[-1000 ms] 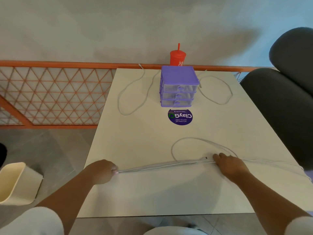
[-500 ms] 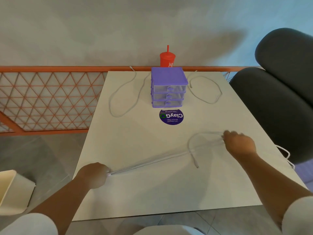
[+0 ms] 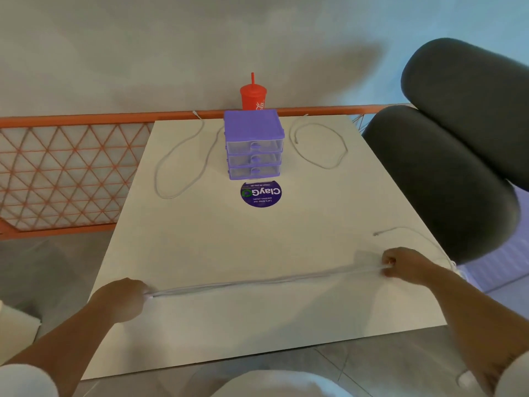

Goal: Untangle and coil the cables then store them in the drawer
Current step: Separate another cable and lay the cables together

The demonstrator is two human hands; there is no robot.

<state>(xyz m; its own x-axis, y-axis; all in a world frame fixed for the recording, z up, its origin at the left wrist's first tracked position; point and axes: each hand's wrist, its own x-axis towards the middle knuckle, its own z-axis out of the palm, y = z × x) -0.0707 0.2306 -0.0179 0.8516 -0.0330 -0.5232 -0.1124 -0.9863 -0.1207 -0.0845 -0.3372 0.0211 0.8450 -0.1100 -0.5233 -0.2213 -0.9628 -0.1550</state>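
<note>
Right hand [image 3: 406,266] has swung out to the right, drawing the white cable [image 3: 257,282] taut across the near side of the table [image 3: 257,239]. Fingers of both hands curl tight on it, left hand [image 3: 120,300] at the opposite end.

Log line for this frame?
left hand: grips cable | right hand: grips cable | cable: stretched between hands | drawers: closed
</note>
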